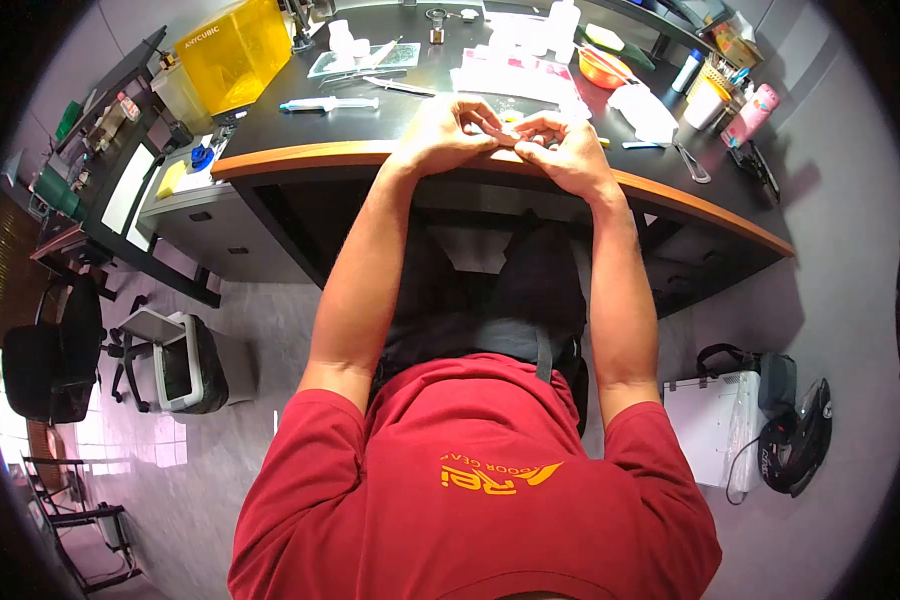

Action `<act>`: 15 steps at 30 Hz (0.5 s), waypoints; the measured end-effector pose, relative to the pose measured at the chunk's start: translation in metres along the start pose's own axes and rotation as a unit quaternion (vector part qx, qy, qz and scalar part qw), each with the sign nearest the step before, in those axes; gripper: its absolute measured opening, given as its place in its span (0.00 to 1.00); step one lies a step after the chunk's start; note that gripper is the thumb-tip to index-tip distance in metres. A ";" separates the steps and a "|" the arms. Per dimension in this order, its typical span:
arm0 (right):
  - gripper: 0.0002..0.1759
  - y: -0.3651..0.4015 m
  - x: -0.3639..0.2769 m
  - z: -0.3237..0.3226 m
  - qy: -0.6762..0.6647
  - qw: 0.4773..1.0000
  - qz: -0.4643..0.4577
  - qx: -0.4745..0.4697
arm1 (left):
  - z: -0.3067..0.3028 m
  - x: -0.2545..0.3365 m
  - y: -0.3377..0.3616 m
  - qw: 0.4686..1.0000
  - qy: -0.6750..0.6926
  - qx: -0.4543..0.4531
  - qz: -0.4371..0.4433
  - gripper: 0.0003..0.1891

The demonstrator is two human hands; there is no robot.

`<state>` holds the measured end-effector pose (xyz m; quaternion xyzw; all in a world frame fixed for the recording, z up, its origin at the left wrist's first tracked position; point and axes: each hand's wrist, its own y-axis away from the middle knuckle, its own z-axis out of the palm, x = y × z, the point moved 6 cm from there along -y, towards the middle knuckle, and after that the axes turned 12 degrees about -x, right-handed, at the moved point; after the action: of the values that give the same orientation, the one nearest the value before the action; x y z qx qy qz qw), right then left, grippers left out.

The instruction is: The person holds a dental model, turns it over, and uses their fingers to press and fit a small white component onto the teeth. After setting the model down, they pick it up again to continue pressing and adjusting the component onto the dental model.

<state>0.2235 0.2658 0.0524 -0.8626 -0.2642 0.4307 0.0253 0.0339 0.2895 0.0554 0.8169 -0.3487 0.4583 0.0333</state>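
My left hand [450, 137] and my right hand [567, 157] meet at the front edge of the dark desk [300, 128]. The fingertips of both are pinched together around something small and pale that I cannot make out. Just behind them lies a pinkish-white sheet [515, 78] with small white bits near it. To the left of my left hand rests a syringe [328, 104] with a blue end. A slim metal tool [400, 86] lies between the syringe and the sheet.
A yellow ANYCUBIC cover [232, 55] stands at the back left. An orange bowl [606, 70], a white cloth or bag [644, 113] and a pink bottle [752, 115] are on the right. A waste bin [192, 365] stands on the floor to the left.
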 end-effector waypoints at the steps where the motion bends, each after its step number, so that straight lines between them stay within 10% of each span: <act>1: 0.14 0.001 -0.003 0.000 -0.007 1.000 0.000 -0.001 | 0.000 0.000 0.000 1.000 0.007 -0.001 0.001 0.14; 15: 0.14 0.000 -0.002 0.000 -0.014 1.000 -0.008 0.002 | 0.000 0.006 0.004 1.000 0.028 0.000 -0.010 0.23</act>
<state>0.2228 0.2648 0.0541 -0.8540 -0.2705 0.4435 0.0271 0.0333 0.2839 0.0590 0.8070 -0.3395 0.4809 0.0477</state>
